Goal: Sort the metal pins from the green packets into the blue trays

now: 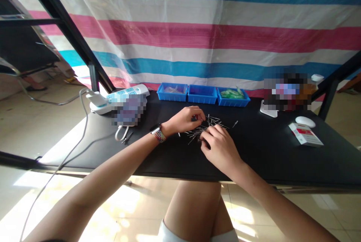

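A loose pile of thin silvery metal pins (pixel 194 132) lies on the black table, between and partly beneath my hands. My left hand (pixel 186 119), with a watch on the wrist, hovers at the pile's far left side. Its fingers are curled toward the thumb; anything held there is too small to make out. At the near right of the pile, my right hand (pixel 218 142) bends over the pins with fingers and thumb drawn together. What its fingertips grip is hidden. One single pin (pixel 235 123) with a thicker end rests apart, right of the pile.
Along the back stand blue bins: the left bin (pixel 172 92) with clear pieces, a middle bin (pixel 202 94), and the right bin (pixel 234 97) with green packets. A power strip (pixel 129 92) and cable are left. A white-red box (pixel 306 135) and white mouse (pixel 305 122) are right.
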Motion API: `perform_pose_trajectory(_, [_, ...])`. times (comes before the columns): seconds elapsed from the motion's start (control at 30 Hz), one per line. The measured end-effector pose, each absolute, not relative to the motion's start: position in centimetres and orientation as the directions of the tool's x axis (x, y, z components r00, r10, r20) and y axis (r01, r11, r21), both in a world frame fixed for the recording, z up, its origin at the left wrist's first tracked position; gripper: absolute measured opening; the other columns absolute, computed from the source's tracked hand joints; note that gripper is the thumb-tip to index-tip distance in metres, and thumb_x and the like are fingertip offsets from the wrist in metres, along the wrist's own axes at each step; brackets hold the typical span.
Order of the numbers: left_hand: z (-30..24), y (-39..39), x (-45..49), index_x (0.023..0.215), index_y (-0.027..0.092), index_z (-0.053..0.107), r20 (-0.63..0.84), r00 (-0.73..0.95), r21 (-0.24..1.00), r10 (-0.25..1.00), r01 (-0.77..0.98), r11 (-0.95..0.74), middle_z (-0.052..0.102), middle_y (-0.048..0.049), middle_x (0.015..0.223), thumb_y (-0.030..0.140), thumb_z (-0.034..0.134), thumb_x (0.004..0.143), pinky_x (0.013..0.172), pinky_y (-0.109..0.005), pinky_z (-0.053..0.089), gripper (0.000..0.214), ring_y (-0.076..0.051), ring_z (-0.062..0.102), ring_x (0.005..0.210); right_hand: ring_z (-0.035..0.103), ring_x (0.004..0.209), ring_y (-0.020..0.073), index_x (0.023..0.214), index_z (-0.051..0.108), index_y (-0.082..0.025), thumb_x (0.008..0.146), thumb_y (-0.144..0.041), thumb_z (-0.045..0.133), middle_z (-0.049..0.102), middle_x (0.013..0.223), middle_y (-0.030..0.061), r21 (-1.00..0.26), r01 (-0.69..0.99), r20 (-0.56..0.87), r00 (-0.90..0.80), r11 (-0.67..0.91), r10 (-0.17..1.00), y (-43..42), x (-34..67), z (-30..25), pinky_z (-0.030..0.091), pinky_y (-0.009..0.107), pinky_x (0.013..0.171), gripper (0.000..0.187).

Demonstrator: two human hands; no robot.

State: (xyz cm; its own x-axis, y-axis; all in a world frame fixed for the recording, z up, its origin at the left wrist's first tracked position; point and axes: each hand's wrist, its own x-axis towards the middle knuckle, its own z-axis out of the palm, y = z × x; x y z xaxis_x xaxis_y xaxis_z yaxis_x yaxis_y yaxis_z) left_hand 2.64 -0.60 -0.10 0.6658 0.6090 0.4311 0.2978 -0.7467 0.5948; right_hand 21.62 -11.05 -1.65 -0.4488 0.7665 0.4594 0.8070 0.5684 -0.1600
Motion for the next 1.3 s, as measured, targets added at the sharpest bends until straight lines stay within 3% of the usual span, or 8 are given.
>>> perform_pose_trajectory(0.13, [-0.4, -0.6, 2.8, 0.100, 0.018, 0.074, 0.426, 0.645, 0.620, 0.635, 0.303, -0.724, 0.073, -0.0064, 0.099, 0.013, 0.059, 0.090, 0.082, -0.029, 0.053, 0.018, -0.019, 0.069, 0.090, 0.058, 0.091, 0.0297, 0.079, 0.064, -0.025, 0.083, -0.005, 0.063, 0.066, 0.086, 0.0076, -0.232, 0.775, 0.486, -0.431, 0.588, 0.760, -10.3, 22.1, -1.6, 0.048, 0.045, 0.083, 0.021])
perform_pose_trajectory(0.3, [-0.1, -0.7, 2.9, 0.099, 0.017, 0.073, 0.394, 0.631, 0.676, 0.668, 0.293, -0.676, 0.073, -0.0070, 0.099, 0.027, 0.059, 0.097, 0.082, -0.029, 0.052, 0.017, -0.019, 0.068, 0.090, 0.061, 0.088, 0.0248, 0.075, 0.063, -0.023, 0.079, -0.006, 0.063, 0.066, 0.083, 0.0037, -0.521, 0.654, 0.431, -0.352, 0.548, 0.831, -8.1, 23.4, -1.0, 0.048, 0.038, 0.083, 0.017])
perform_pose_trajectory(0.47, [0.3, -0.7, 2.8, 0.104, 0.016, 0.073, 0.352, 0.637, 0.704, 0.686, 0.303, -0.643, 0.074, -0.0082, 0.105, 0.043, 0.052, 0.105, 0.089, -0.032, 0.051, 0.034, -0.022, 0.068, 0.098, 0.059, 0.072, 0.0190, 0.071, 0.067, -0.021, 0.077, -0.020, 0.064, 0.067, 0.072, -0.0001, -0.854, 0.430, 0.187, -0.268, 0.292, 0.945, -5.4, 24.7, -0.6, 0.042, 0.032, 0.069, 0.007])
perform_pose_trajectory(0.6, [0.4, -0.9, 3.1, 0.106, 0.016, 0.073, 0.347, 0.639, 0.752, 0.687, 0.247, -0.611, 0.074, -0.0077, 0.103, 0.048, 0.062, 0.101, 0.086, -0.031, 0.052, 0.034, -0.021, 0.068, 0.093, 0.059, 0.070, 0.0175, 0.070, 0.067, -0.019, 0.076, -0.027, 0.064, 0.067, 0.070, -0.0004, -0.966, 0.175, 0.136, -0.274, 0.188, 0.952, -3.7, 25.2, -0.2, 0.043, 0.030, 0.068, 0.010])
perform_pose_trajectory(0.77, [0.4, -1.3, 3.6, 0.102, 0.016, 0.073, 0.368, 0.568, 0.807, 0.736, 0.198, -0.556, 0.073, -0.0058, 0.092, 0.048, 0.071, 0.094, 0.078, -0.029, 0.052, 0.033, -0.018, 0.066, 0.084, 0.056, 0.064, 0.0147, 0.077, 0.070, -0.019, 0.075, -0.033, 0.072, 0.065, 0.068, -0.0013, -0.997, 0.031, 0.065, -0.232, 0.075, 0.970, -3.0, 25.0, 0.0, 0.041, 0.027, 0.060, 0.014])
perform_pose_trajectory(0.93, [-0.1, -0.9, 3.7, 0.094, 0.015, 0.069, 0.370, 0.475, 0.874, 0.798, 0.114, -0.473, 0.069, -0.0042, 0.084, 0.053, 0.074, 0.091, 0.071, -0.027, 0.050, 0.038, -0.016, 0.062, 0.076, 0.065, 0.073, 0.0176, 0.097, 0.074, -0.019, 0.076, -0.044, 0.083, 0.073, 0.085, 0.0028, -0.995, -0.097, 0.053, -0.245, 0.030, 0.968, -3.1, 24.6, -0.3, 0.052, 0.030, 0.064, 0.033])
perform_pose_trajectory(1.13, [0.1, -1.0, 3.5, 0.063, 0.017, 0.056, 0.261, 0.396, 0.915, 0.880, 0.189, -0.356, 0.055, 0.0011, 0.053, 0.063, 0.062, 0.096, 0.049, -0.023, 0.035, 0.057, -0.009, 0.047, 0.049, 0.066, 0.072, 0.0202, 0.090, 0.074, -0.022, 0.086, -0.043, 0.079, 0.072, 0.082, 0.0039, -0.928, 0.092, 0.346, -0.138, 0.360, 0.928, -3.4, 24.7, -0.6, 0.055, 0.034, 0.066, 0.022])
perform_pose_trajectory(1.3, [0.9, -1.2, 3.7, 0.074, 0.014, 0.073, 0.161, 0.522, 0.957, 0.838, 0.124, -0.261, 0.074, -0.0092, 0.067, 0.066, 0.054, 0.099, 0.063, -0.028, 0.052, 0.061, -0.017, 0.067, 0.064, 0.069, 0.088, 0.0236, 0.097, 0.079, -0.027, 0.098, -0.033, 0.066, 0.073, 0.097, 0.0079, -0.658, 0.367, 0.633, -0.204, 0.657, 0.747, -4.1, 24.8, 0.0, 0.059, 0.039, 0.080, 0.014])
